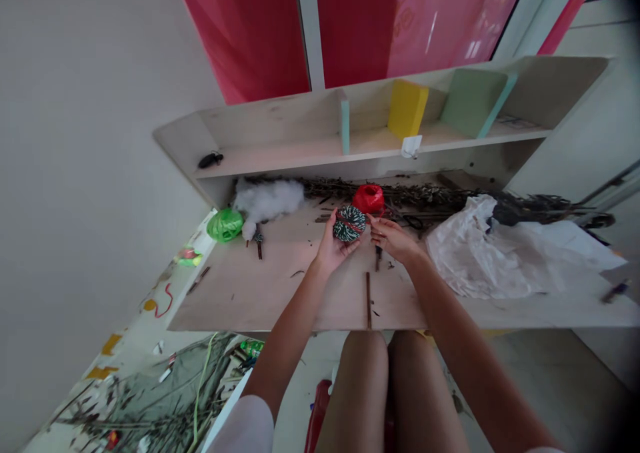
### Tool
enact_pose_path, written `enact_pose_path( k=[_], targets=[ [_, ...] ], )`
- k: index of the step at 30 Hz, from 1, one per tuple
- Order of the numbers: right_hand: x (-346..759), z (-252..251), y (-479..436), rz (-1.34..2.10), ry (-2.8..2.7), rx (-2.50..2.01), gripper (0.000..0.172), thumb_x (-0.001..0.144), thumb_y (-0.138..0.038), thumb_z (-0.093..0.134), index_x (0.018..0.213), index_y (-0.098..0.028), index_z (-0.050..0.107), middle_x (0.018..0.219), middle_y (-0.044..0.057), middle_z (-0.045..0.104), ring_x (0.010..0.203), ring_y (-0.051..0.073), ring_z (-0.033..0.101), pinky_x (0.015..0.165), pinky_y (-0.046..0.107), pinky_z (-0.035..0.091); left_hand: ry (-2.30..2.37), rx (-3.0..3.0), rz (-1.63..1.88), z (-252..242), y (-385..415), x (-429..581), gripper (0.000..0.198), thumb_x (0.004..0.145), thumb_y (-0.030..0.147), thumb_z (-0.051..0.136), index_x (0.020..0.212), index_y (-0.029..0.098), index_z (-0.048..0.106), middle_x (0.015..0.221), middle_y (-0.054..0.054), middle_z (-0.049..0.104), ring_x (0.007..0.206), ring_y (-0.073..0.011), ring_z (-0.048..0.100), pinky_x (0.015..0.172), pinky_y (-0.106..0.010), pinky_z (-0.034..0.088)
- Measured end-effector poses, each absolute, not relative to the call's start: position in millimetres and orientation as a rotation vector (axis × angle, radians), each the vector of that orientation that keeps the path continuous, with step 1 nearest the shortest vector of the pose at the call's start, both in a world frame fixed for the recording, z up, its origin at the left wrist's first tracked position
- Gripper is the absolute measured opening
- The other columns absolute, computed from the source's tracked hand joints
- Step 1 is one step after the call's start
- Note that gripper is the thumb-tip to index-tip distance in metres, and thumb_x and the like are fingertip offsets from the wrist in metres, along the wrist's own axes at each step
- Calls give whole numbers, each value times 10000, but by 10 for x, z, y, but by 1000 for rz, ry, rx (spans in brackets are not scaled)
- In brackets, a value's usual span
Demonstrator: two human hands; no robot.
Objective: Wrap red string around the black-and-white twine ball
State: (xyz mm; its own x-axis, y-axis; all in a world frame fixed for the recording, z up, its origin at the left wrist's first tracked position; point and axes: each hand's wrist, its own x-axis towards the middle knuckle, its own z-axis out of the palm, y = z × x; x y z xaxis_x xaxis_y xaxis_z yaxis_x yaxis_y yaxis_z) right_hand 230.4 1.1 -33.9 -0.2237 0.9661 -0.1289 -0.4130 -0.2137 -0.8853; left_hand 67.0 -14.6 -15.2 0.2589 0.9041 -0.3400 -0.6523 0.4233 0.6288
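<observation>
In my left hand (331, 247) sits a round ball of dark green and white yarn (349, 223), fingers curled round its side and underneath. A thin red strand crosses the ball's face. Just to the right, my right hand (394, 239) has thumb and forefinger pinched together beside the ball, on what looks like the red strand's end. Behind both hands stands a red roll of plastic twine (369, 199). A pair of dark-handled scissors (411, 221) lies partly hidden behind my right hand. Below the hands, a thin brown stick (369, 299) rests on the desk.
White stuffing (273, 198) and a green twine roll (225, 225) sit at the left, near a small stick piece (259, 243). A crumpled white plastic bag (480, 253) covers the right side. Dried twigs (320, 187) line the back under a shelf (280, 158). More twigs (170, 399) litter the floor.
</observation>
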Motion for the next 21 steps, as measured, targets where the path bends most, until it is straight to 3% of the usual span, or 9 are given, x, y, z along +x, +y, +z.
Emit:
enact_pose_path(
  k=[7, 14, 21],
  targets=[
    [2312, -365, -3, 1661, -963, -902, 402, 526, -465, 823, 677, -204, 556, 551, -70, 450, 489, 54, 383, 534, 223, 358, 734, 395, 1077, -153, -146, 659, 567, 799, 576, 538, 1260, 245, 531, 901, -69, 702, 678, -161, 673, 641, -269, 549],
    [2313, -322, -40, 1692, -976, -864, 375, 556, -457, 816, 680, -198, 574, 515, -79, 414, 462, 50, 344, 513, 217, 346, 693, 426, 1055, -155, -124, 644, 535, 866, 546, 455, 1255, 192, 547, 841, -76, 711, 690, -171, 684, 584, -237, 553],
    [2346, -342, -25, 1737, -920, -795, 330, 579, -430, 816, 741, -212, 627, 656, -36, 585, 557, 71, 482, 555, 213, 401, 668, 427, 952, -142, -130, 643, 633, 885, 578, 366, 1266, 101, 533, 856, -120, 712, 691, -187, 683, 567, -245, 551]
  ],
)
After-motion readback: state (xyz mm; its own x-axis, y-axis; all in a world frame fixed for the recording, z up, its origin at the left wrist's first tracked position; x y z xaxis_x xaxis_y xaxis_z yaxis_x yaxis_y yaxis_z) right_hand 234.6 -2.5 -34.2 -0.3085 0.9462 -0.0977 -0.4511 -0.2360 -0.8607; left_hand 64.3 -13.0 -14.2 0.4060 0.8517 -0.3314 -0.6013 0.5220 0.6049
